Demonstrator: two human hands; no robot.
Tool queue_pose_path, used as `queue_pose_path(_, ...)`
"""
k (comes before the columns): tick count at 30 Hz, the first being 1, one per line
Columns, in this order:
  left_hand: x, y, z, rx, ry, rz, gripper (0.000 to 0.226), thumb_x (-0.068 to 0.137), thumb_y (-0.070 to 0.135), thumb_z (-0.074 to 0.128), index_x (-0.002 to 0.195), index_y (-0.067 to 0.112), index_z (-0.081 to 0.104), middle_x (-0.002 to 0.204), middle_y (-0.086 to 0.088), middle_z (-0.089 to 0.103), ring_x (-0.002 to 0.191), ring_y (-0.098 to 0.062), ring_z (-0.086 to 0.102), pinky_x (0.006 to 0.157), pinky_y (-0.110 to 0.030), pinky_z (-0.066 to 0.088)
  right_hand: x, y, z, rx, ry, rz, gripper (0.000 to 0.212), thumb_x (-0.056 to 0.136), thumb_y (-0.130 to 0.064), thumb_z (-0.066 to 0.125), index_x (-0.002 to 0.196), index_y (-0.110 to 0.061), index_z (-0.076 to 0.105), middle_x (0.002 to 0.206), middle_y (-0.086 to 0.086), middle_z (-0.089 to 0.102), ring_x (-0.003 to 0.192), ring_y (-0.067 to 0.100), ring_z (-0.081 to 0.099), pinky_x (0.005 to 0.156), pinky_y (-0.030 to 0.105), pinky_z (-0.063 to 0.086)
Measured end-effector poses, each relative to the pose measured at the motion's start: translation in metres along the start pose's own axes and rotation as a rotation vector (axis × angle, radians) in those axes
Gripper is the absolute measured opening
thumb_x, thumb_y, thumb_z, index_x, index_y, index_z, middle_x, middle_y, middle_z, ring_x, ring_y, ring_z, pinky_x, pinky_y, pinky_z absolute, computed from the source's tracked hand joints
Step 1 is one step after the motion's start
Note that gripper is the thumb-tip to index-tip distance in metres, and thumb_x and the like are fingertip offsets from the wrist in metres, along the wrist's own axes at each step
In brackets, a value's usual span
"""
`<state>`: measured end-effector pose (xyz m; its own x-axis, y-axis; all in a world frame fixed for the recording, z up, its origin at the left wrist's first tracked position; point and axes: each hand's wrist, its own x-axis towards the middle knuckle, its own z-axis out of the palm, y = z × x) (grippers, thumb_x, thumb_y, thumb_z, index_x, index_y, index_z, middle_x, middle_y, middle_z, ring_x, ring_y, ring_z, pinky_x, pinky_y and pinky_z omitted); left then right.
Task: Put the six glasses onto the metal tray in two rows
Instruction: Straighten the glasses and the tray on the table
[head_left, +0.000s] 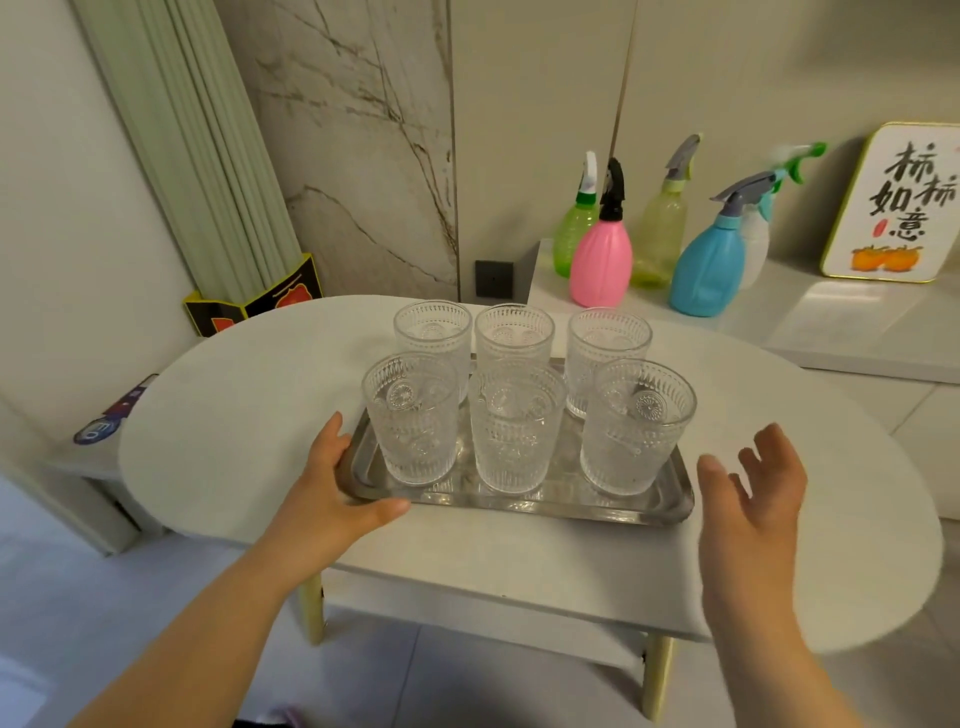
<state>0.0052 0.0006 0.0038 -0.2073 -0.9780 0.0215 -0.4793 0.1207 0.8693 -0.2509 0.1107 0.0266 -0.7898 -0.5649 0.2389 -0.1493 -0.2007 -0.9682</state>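
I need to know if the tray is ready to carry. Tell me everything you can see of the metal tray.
The metal tray is a shallow rectangle of shiny, silvery metal with rounded corners and a low raised rim. It lies flat on the white table, long side toward the person. Six clear patterned glasses stand upright on it in two rows of three. The left hand grips its near left corner, thumb along the front rim; the right hand is open beside its right end, not touching.
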Motion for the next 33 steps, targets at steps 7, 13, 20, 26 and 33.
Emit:
queue_pose_path(7,0.002,-0.011,0.004,0.108,0.069,0.052,0.104,0.057,0.019,0.08,0.138,0.027,0.015,0.142,-0.002,0.038,0.113,-0.007,0.037,0.094,-0.024,0.027,0.027,0.009,0.005,0.04,-0.382,0.154,0.047,0.085,-0.021,0.051,0.129,-0.026,0.034,0.13,-0.003,0.046,0.118,0.016,0.046,0.09,0.033,0.044)
queue_pose_path(13,0.005,-0.011,0.006,0.234,0.085,0.073,0.109,0.051,0.034,0.082,0.138,0.023,0.016,0.141,-0.006,0.04,0.126,-0.024,0.04,0.103,-0.038,0.032,0.026,0.022,0.014,-0.012,-0.446,0.005,0.065,0.079,0.001,0.061,0.126,-0.032,0.031,0.12,-0.016,0.048,0.097,-0.012,0.054,0.074,0.004,0.047)
queue_pose_path(20,0.007,-0.006,0.003,0.28,0.087,0.041,0.104,0.055,0.039,0.078,0.138,0.018,0.019,0.139,-0.008,0.043,0.125,-0.028,0.042,0.103,-0.042,0.033,0.018,0.022,0.026,-0.088,-0.436,-0.079,0.068,0.076,0.004,0.064,0.123,-0.033,0.031,0.128,-0.003,0.045,0.109,0.009,0.05,0.078,0.002,0.044)
queue_pose_path(26,0.008,-0.001,0.0,0.37,0.077,0.063,0.091,0.054,0.045,0.076,0.13,0.015,0.035,0.128,-0.01,0.055,0.118,-0.029,0.048,0.1,-0.048,0.035,0.012,0.018,0.032,-0.115,-0.428,-0.075,0.073,0.076,0.003,0.065,0.132,-0.027,0.029,0.127,-0.009,0.044,0.114,0.012,0.049,0.091,0.022,0.047)
queue_pose_path(33,0.007,0.001,0.001,0.355,0.106,0.077,0.094,0.054,0.043,0.077,0.133,0.018,0.032,0.126,-0.008,0.057,0.118,-0.029,0.049,0.101,-0.046,0.035,0.009,0.02,0.038,-0.123,-0.435,-0.114,0.071,0.075,0.003,0.065,0.116,-0.043,0.03,0.115,-0.029,0.042,0.1,-0.017,0.049,0.076,-0.002,0.041)
